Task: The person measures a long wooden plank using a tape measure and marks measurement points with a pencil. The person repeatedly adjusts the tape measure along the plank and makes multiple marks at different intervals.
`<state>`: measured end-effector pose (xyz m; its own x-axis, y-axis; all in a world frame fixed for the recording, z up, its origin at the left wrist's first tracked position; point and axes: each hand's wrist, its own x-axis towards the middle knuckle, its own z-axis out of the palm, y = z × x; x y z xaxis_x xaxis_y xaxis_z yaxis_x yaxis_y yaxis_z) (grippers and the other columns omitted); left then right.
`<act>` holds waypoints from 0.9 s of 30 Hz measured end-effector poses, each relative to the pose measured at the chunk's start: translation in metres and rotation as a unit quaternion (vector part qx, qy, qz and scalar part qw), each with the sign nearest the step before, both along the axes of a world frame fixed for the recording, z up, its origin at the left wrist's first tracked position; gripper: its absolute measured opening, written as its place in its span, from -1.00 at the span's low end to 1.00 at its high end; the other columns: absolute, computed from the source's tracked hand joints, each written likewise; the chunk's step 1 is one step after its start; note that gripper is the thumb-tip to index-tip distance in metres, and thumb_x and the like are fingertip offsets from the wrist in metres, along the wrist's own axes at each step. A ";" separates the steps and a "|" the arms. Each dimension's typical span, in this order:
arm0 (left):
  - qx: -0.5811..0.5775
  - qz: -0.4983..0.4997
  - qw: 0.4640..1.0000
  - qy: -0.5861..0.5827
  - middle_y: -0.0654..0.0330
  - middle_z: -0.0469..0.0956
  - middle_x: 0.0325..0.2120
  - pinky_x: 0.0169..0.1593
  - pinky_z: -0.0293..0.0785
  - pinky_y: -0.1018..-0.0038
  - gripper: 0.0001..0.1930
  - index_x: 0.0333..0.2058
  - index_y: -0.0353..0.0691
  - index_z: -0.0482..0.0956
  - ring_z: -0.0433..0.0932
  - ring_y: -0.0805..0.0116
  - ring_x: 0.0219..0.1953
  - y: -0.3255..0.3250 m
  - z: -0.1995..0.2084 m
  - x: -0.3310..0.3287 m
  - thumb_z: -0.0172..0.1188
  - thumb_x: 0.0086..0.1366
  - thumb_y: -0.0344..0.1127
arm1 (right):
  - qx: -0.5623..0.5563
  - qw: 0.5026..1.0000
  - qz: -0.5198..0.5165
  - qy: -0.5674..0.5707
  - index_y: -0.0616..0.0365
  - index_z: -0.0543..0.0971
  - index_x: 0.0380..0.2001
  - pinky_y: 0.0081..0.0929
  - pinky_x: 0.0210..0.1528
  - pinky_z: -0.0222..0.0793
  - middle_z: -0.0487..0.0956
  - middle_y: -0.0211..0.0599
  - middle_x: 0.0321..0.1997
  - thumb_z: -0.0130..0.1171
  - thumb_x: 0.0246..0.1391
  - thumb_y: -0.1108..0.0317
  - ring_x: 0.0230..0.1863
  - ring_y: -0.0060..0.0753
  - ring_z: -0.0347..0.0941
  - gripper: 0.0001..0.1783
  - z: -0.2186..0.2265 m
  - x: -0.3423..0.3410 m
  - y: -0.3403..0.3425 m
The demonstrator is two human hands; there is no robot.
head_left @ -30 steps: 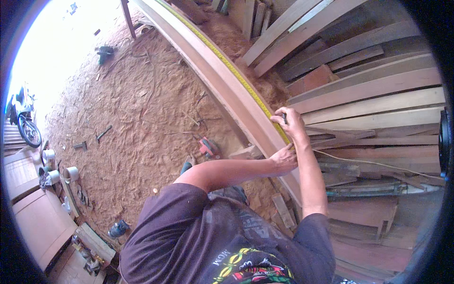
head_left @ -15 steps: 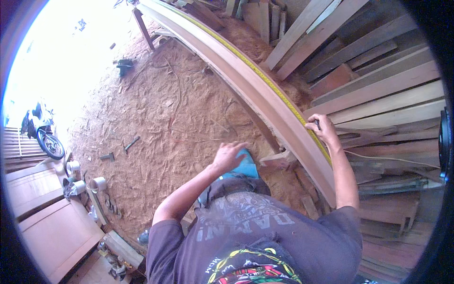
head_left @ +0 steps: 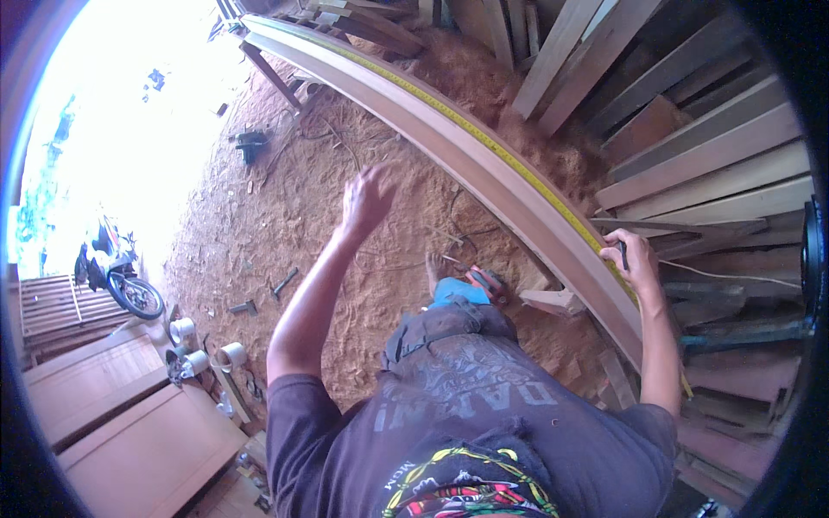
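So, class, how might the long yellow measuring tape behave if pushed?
The tape would probably bend, being a thin strip. It seems light, far narrower than the brown wooden beam beneath. It might slide on that smooth-looking surface.

Motion blurs the left grip (head_left: 367, 203). The right grip (head_left: 637, 259) covers most of a slim dark object (head_left: 623, 251), its kind unclear. Markings on the yellow tape (head_left: 484, 135) are too small to read. The right forearm (head_left: 661, 354) hides part of the near stretch of the board (head_left: 553, 233). The dark rim cuts off planks (head_left: 691, 175) at right.
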<state>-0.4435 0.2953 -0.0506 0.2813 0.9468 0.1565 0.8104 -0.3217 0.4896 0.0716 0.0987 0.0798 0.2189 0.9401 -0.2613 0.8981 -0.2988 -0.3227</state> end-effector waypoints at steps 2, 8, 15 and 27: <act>0.041 -0.011 0.999 0.014 -0.07 0.62 0.17 0.27 0.53 0.04 -0.47 0.21 -0.16 0.62 0.60 -0.14 0.20 0.054 0.016 0.000 0.45 0.32 -0.12 | 0.022 0.999 0.007 0.027 0.11 0.74 -0.10 -0.14 -0.05 0.60 0.78 -0.06 -0.16 0.52 0.07 0.20 -0.09 0.03 0.75 -0.64 0.000 -0.002 -0.001; 0.131 -0.071 0.989 -0.009 0.05 0.61 0.20 0.32 0.46 0.06 -0.54 0.17 -0.12 0.63 0.56 -0.04 0.27 0.156 0.037 0.015 0.43 0.33 -0.18 | 0.017 0.997 -0.028 0.067 0.22 0.71 -0.12 -0.18 -0.11 0.57 0.77 -0.02 -0.21 0.55 -0.04 0.41 -0.18 -0.06 0.74 -0.63 0.005 -0.008 0.002; 0.150 -0.130 0.979 0.040 0.14 0.63 0.18 0.31 0.45 0.08 -0.57 0.14 -0.09 0.67 0.56 0.05 0.27 0.208 0.035 0.022 0.43 0.34 -0.14 | 0.010 0.994 -0.065 0.087 0.24 0.70 -0.12 -0.21 -0.22 0.52 0.70 -0.04 -0.39 0.52 -0.03 0.42 -0.34 -0.17 0.68 -0.64 0.013 -0.016 0.001; 0.154 -0.217 0.964 -0.007 0.26 0.74 -0.05 0.18 0.46 0.19 -0.73 -0.06 -0.03 0.79 0.67 0.18 0.08 0.239 0.027 0.018 0.46 0.30 -0.13 | -0.061 0.989 -0.131 -0.002 0.19 0.69 -0.03 -0.23 -0.12 0.56 0.75 -0.06 -0.27 0.47 0.05 0.38 -0.21 -0.08 0.73 -0.62 0.009 -0.021 -0.001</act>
<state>-0.4253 0.5339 -0.0239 0.6364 0.6479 0.4186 0.5606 -0.7612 0.3259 0.0509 0.0977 0.0887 0.4530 0.8125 -0.3669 0.7858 -0.5583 -0.2660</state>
